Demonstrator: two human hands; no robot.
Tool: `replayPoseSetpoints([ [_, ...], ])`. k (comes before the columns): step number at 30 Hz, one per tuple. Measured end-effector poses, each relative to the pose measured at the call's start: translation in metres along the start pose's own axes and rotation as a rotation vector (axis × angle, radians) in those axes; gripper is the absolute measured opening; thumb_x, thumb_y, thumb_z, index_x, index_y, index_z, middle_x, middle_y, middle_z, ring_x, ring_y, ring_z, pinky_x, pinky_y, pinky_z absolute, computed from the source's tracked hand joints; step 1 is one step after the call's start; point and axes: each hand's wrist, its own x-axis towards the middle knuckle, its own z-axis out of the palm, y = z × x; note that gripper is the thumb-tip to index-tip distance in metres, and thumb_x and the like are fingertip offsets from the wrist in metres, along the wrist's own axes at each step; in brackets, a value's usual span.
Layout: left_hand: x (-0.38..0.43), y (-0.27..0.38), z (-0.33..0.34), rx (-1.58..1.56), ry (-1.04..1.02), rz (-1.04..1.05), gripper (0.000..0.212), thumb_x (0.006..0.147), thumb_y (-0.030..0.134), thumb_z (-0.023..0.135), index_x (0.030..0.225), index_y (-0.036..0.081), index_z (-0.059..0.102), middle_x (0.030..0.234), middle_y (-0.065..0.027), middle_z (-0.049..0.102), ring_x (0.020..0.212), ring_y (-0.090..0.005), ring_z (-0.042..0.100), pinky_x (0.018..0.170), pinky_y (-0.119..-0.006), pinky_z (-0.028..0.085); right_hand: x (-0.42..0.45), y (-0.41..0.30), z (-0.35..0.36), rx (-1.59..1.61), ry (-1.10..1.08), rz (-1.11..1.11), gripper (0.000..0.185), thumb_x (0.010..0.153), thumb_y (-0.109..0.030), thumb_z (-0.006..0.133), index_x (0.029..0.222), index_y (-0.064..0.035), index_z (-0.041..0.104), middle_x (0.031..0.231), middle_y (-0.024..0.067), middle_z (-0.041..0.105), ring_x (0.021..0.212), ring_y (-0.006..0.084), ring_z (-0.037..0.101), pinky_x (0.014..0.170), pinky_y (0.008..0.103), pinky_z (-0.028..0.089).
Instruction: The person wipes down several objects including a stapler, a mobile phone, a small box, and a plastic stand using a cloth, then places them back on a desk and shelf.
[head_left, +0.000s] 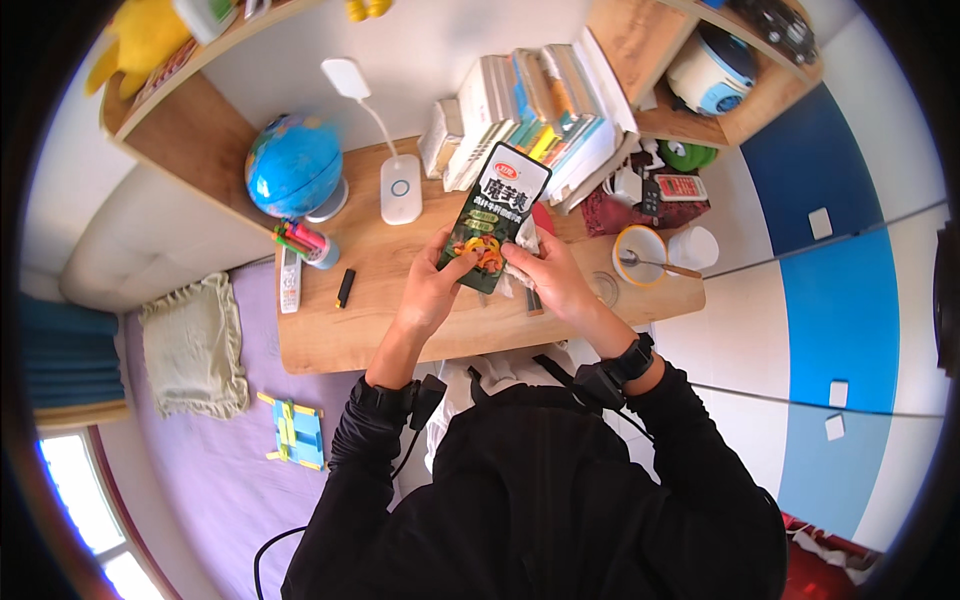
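Note:
A black and white snack packet (491, 217) with printed writing and a food picture is held up over the wooden desk, tilted to the right. My left hand (435, 281) grips its lower left edge, thumb on the front. On its lower right edge is my right hand (551, 274), thumb also on the front. A crumpled white tissue (523, 266) shows beside my right fingers; I cannot tell if it is held or lies behind them. Part of a red object (543, 219) shows behind the packet. My fingers behind the packet are hidden.
On the desk (360, 330) stand a globe (292, 169), a white desk lamp (401, 191), a pen cup (322, 251) and a row of books (525, 105). A remote control (290, 281) and a black lighter-like stick (345, 288) lie left. A bowl with a spoon (640, 256) sits right.

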Motion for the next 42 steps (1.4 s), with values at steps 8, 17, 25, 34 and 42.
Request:
replayPoseSetpoints([
  [8,0.029,-0.019,0.049,0.412,-0.069,-0.024,0.024,0.085,0.006,0.054,0.107,-0.003,0.054,0.091,-0.0032,0.06,0.078,-0.0068,0.055,0.071,-0.021,0.046,-0.014,-0.027,-0.057,-0.054,0.146,-0.106,0.025,0.083,-0.015,0.059,0.102,0.0001,0.055,0.091,0.0018,0.059,0.077,0.0059,0.053,0.065,0.0208,0.043],
  [17,0.062,-0.044,0.121,0.366,-0.086,0.045,0.027,0.085,0.008,0.054,0.11,-0.003,0.051,0.094,-0.0031,0.06,0.079,-0.0065,0.055,0.07,-0.021,0.046,-0.022,-0.109,-0.177,0.286,0.374,-0.272,0.027,0.086,-0.018,0.054,0.107,-0.0027,0.051,0.094,0.0062,0.06,0.083,0.0137,0.059,0.072,0.0278,0.049],
  [25,0.119,-0.084,0.216,0.437,0.007,0.255,0.031,0.088,0.009,0.049,0.116,-0.002,0.043,0.101,-0.006,0.056,0.087,-0.0087,0.053,0.075,-0.021,0.045,-0.037,-0.111,-0.21,-0.37,0.164,-0.075,0.04,0.083,-0.033,0.058,0.105,-0.0008,0.053,0.09,0.0039,0.059,0.079,0.0085,0.054,0.069,0.0231,0.044],
  [34,0.214,-0.1,0.243,0.369,0.125,0.348,0.049,0.088,0.014,0.05,0.129,-0.003,0.028,0.111,-0.008,0.05,0.096,-0.0118,0.049,0.084,-0.023,0.039,0.046,-0.177,-0.242,-0.429,0.025,-0.14,0.029,0.087,-0.021,0.052,0.103,0.0021,0.054,0.089,0.0038,0.06,0.076,0.0072,0.055,0.064,0.0221,0.044],
  [42,0.227,-0.1,0.233,0.477,0.108,0.396,0.057,0.087,0.01,0.049,0.136,0.002,0.019,0.116,-0.011,0.047,0.101,-0.0153,0.05,0.087,-0.027,0.041,0.102,-0.176,-0.268,-0.056,-0.067,-0.078,0.028,0.086,-0.022,0.054,0.101,0.0022,0.056,0.092,0.0045,0.06,0.079,0.01,0.056,0.069,0.0232,0.044],
])
